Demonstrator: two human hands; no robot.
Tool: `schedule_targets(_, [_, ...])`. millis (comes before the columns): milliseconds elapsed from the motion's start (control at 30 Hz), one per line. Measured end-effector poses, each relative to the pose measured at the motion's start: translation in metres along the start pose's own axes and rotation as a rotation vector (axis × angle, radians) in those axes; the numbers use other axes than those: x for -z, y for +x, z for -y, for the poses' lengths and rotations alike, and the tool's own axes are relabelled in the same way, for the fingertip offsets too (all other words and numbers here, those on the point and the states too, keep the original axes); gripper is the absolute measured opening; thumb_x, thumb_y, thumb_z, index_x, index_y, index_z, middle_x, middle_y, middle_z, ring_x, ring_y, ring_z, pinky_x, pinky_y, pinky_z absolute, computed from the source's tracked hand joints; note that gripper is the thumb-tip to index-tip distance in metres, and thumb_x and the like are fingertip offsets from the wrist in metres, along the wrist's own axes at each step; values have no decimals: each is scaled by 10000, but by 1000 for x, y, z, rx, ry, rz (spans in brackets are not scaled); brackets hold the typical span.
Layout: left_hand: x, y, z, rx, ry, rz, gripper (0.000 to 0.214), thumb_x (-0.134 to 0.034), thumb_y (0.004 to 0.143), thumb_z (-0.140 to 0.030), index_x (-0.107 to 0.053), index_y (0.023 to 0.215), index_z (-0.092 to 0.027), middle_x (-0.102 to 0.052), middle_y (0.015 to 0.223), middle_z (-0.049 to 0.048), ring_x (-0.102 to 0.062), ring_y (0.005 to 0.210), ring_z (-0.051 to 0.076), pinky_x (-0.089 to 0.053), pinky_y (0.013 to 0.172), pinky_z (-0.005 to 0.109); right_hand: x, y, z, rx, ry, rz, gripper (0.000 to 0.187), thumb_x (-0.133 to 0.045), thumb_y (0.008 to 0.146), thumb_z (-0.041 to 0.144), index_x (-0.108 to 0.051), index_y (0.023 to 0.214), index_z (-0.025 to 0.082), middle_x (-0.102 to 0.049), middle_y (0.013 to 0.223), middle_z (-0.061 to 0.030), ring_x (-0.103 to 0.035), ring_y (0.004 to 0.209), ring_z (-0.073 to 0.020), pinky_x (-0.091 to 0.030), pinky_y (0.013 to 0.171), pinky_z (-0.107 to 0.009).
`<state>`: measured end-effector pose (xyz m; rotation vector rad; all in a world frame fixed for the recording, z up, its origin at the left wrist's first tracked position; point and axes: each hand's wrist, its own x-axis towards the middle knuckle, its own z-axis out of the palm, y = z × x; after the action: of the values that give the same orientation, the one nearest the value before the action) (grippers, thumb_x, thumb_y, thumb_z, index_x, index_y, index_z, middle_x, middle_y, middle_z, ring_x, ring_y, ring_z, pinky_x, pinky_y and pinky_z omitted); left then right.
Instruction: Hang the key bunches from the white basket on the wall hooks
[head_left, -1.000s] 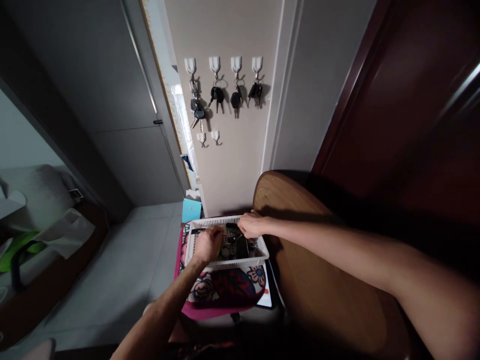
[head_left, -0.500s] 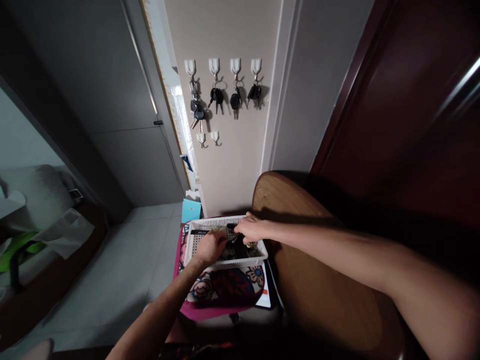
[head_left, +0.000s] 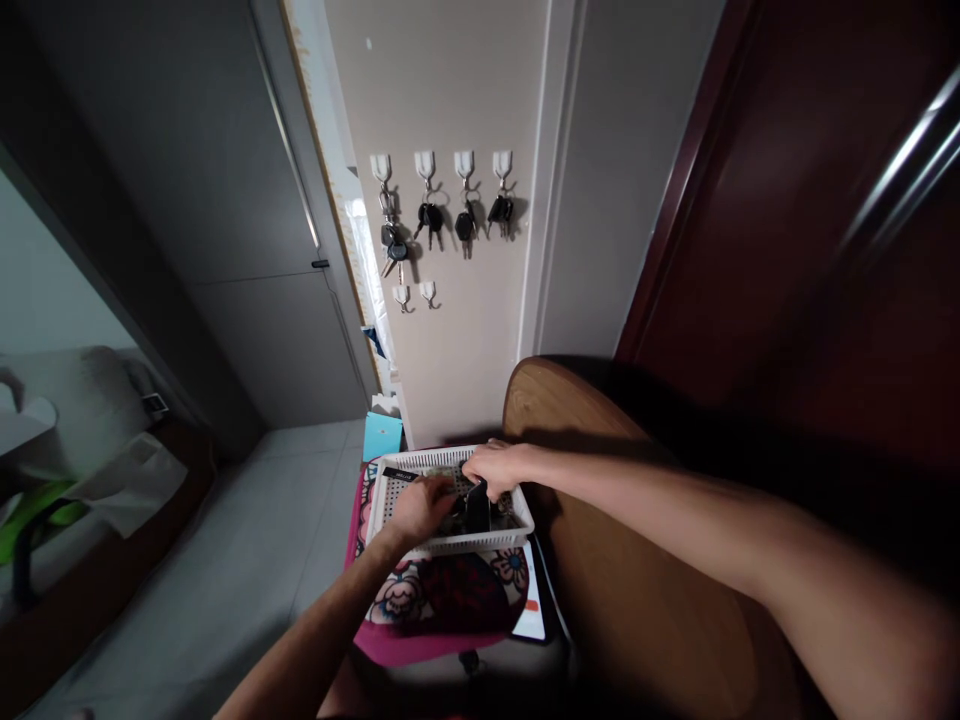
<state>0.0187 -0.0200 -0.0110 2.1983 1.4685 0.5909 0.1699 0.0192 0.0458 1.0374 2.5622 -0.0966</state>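
Both of my hands are inside a white plastic basket (head_left: pixel 491 543) with slotted walls and a perforated floor. My right hand (head_left: pixel 496 468) is closed at the basket's far right, pinching a flat black rectangular piece (head_left: pixel 478 507) that stands tilted up. My left hand (head_left: pixel 424 505) is at the middle of the basket, its fingers curled down over small dark items; whatever they grip is hidden. Beside it a black strip with pale lettering (head_left: pixel 400 474) lies at the basket's far left corner.
The basket sits on a pink-edged flowered cushion (head_left: pixel 397 595). Several key bunches (head_left: pixel 430 222) hang from white hooks on the wall ahead. A curved wooden panel (head_left: pixel 600 520) stands close on the right, and a light blue box (head_left: pixel 382 436) is behind the basket's left end.
The black piece, lying lower in the basket before, is now tilted up in my right hand. My left hand has shifted slightly within the basket. The view has tilted up a little.
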Motion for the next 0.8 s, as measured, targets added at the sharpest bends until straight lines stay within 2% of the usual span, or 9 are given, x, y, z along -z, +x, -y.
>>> schedule_targets(67, [0,3,0,28,-130,48,333,-429,633,-348,-490,906,-166,-564,758,23,-489,665,136,-359,603,228,5,1,-4,27,38,12,255,-581,461,228,-545,712,200,-525,658,19,-464,604,-120,-313,503,-209])
schedule_targets(167, [-2,8,-7,60,-308,99,420,-514,563,-292,-454,956,-154,-558,746,14,-483,638,123,-360,577,215,13,0,-11,61,108,-13,182,-570,469,209,-545,649,190,-508,577,38,-437,529,-88,-284,447,-180])
schedule_targets(267, [-3,12,-18,114,-457,69,390,-569,497,-232,-489,866,-135,-543,692,5,-461,609,109,-353,548,202,23,-3,-16,68,230,-119,163,-557,473,196,-530,632,177,-489,551,48,-408,492,-65,-272,431,-165])
schedule_targets(367, [0,15,-27,196,-724,41,282,-544,529,-284,-491,752,-119,-498,580,-14,-422,499,77,-329,451,187,32,-7,-19,35,361,-226,115,-539,474,173,-501,581,158,-447,503,57,-370,460,-52,-252,410,-162])
schedule_targets(467, [10,17,-29,221,-954,7,285,-533,543,-346,-481,705,-117,-470,529,-26,-385,423,50,-286,388,170,36,-7,-21,24,616,-304,60,-497,508,142,-454,550,145,-387,449,69,-339,423,-41,-245,390,-158])
schedule_targets(600, [27,18,-28,199,-1088,-76,273,-562,526,-347,-490,669,-126,-480,511,-34,-390,422,37,-260,393,154,39,-6,-25,62,1028,-334,112,-449,553,105,-442,661,138,-417,478,71,-384,419,-40,-303,419,-165])
schedule_targets(700, [33,19,-28,216,-1134,-99,259,-564,530,-337,-485,664,-131,-488,505,-34,-408,429,39,-261,400,150,41,-7,-27,59,1136,-408,90,-444,584,125,-460,673,119,-441,493,56,-413,438,-42,-334,461,-178])
schedule_targets(800, [31,20,-27,230,-1148,-98,263,-572,531,-319,-481,696,-136,-507,542,-24,-454,474,55,-278,416,150,42,-8,-29,63,1168,-499,65,-443,604,146,-476,649,113,-457,504,45,-428,447,-42,-343,482,-184])
